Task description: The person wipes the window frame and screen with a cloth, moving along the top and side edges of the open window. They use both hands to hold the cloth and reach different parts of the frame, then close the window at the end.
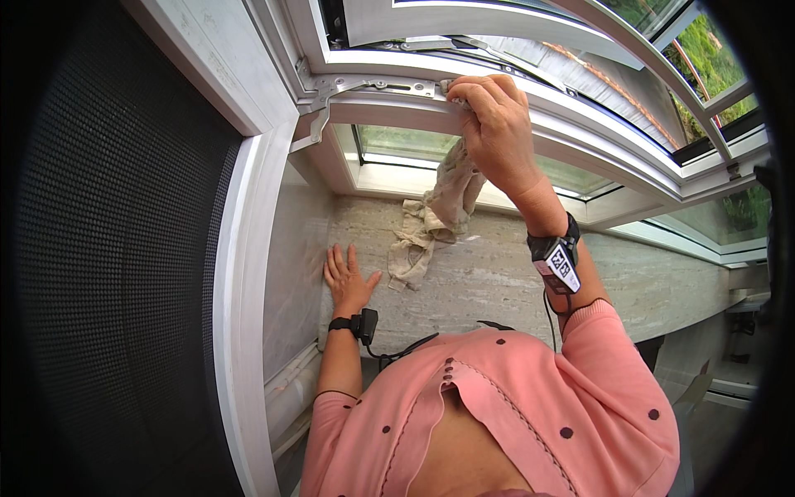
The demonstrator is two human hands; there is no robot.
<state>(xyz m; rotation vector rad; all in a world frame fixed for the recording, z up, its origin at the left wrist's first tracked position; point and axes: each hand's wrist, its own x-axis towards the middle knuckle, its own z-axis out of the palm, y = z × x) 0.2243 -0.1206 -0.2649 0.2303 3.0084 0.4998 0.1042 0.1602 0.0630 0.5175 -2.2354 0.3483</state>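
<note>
My right hand [499,124] is closed on a bunched, stained cloth rag [454,195] at the white window frame [571,116]. The rag hangs down below the hand, and its lower end lies on the grey stone sill [497,282]. Beside the fingertips, a metal hinge arm [389,85] runs along the frame's lower rail. Lower down and to the left, my left hand [350,280] rests flat on the sill near the side wall, with fingers spread and nothing in it.
At the left stands a white-framed panel with a dark mesh screen [124,248]. An opened window sash [497,33] extends outward at the top. Fixed glass [406,149] sits under the rail. Pale pipes [294,393] run below the sill at lower left.
</note>
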